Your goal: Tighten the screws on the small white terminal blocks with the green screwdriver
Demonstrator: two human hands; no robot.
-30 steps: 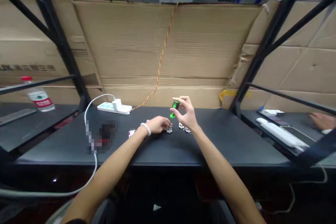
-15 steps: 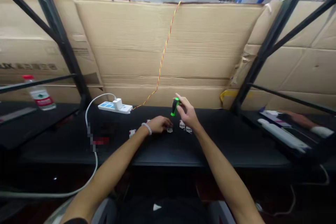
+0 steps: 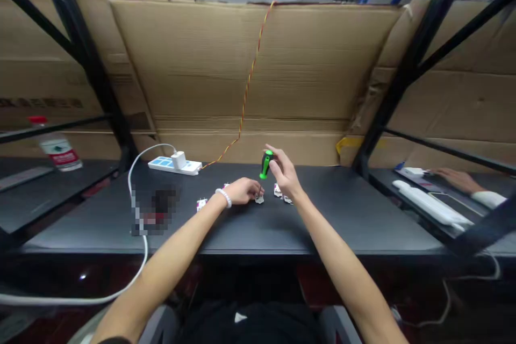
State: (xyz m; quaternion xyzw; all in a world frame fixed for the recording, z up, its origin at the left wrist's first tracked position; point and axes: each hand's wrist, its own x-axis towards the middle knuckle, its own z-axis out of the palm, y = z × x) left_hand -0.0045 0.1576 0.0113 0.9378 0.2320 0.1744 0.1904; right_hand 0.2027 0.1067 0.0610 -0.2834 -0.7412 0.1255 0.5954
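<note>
My right hand (image 3: 286, 174) sets its thumb against the green-and-black screwdriver (image 3: 266, 164); I cannot tell whether the grip is closed. The shaft points down at the small white part (image 3: 259, 200) on the bench (image 3: 342, 220), pinched by my left hand (image 3: 241, 191). Similar parts (image 3: 278, 190) lie nearby.

Noted at back left of the table (image 3: 355, 220): white power strip (image 3: 193, 168), blue-panelled, with white adapter (image 3: 178, 160) plugged in and white cable (image 3: 145, 247) looping down past the front edge. Recorded behind: cardboard panels (image 3: 193, 64); twisted red-and-yellow cord (image 3: 252, 67) running down to the strip. Logged beyond black metal frames (image 3: 94, 78): red-capped bottle (image 3: 62, 150) at left, long white object (image 3: 427, 207) at right.
</note>
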